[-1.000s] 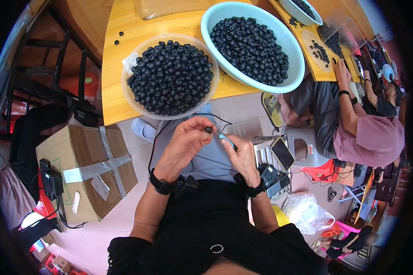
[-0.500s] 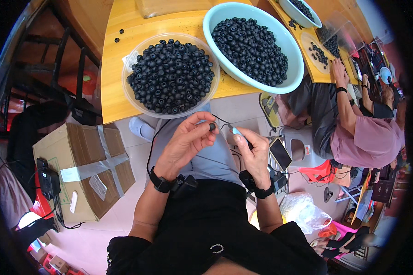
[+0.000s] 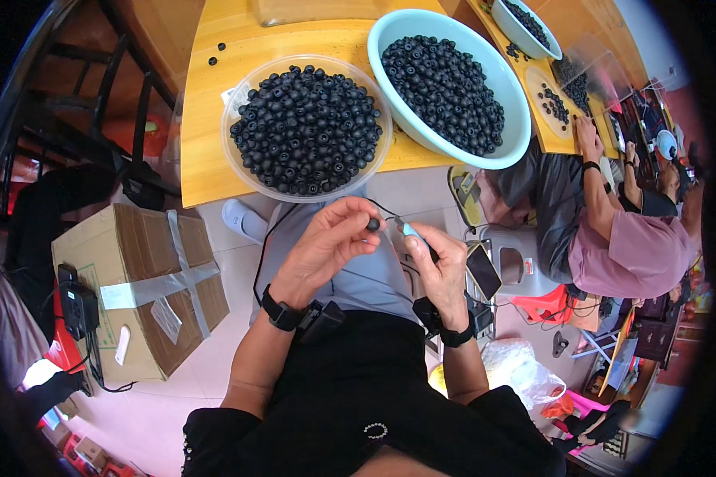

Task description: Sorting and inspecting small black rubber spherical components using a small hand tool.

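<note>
My left hand [image 3: 326,245] pinches a small black hollow round piece [image 3: 372,225] between thumb and fingertips, above my lap. Opposite it, my right hand [image 3: 444,269] is closed around a slim tool with a light blue handle [image 3: 408,230], whose dark tip points toward the black piece with a small gap between them. The exact kind of tool is too small to make out. Just beyond my hands, a shallow clear round tub [image 3: 231,155] heaped with similar black pieces sits at the table's front edge. A light blue basin [image 3: 517,131] to its right holds many more.
The yellow wooden table [image 3: 203,171] carries two loose black pieces at left. A taped cardboard box [image 3: 147,318] stands on the floor at left. At right are a grey stool [image 3: 517,254] and a person [image 3: 628,238] at another table. A dark cable runs by my left wrist.
The view has shifted slightly, so the tub and basin sit a little farther right. Both hands keep nearly the same pose, with the black piece and the tool still held.
</note>
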The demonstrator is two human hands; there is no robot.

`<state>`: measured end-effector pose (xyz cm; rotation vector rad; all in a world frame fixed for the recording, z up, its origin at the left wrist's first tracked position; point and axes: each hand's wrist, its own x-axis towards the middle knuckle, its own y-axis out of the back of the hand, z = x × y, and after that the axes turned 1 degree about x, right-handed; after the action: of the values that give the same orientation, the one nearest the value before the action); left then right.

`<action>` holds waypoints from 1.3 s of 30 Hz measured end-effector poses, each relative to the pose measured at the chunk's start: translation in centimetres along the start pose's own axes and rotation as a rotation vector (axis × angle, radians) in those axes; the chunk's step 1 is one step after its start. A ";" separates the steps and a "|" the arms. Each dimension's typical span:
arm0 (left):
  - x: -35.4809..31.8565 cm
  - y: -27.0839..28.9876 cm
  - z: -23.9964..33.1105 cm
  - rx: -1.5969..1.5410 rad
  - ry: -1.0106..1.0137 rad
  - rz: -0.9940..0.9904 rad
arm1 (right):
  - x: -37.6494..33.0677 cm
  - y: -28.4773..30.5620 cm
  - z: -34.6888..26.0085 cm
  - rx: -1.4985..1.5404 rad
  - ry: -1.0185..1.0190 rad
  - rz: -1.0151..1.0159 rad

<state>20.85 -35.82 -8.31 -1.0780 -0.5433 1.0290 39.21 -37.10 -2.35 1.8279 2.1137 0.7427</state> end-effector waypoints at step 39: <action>0.0 0.0 0.0 0.072 -0.014 -0.017 | 0.2 0.4 -1.2 -0.173 0.134 -0.120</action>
<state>20.89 -35.85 -8.28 -1.0022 -0.5222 1.0339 38.91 -37.13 -1.11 1.5883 2.1431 1.0084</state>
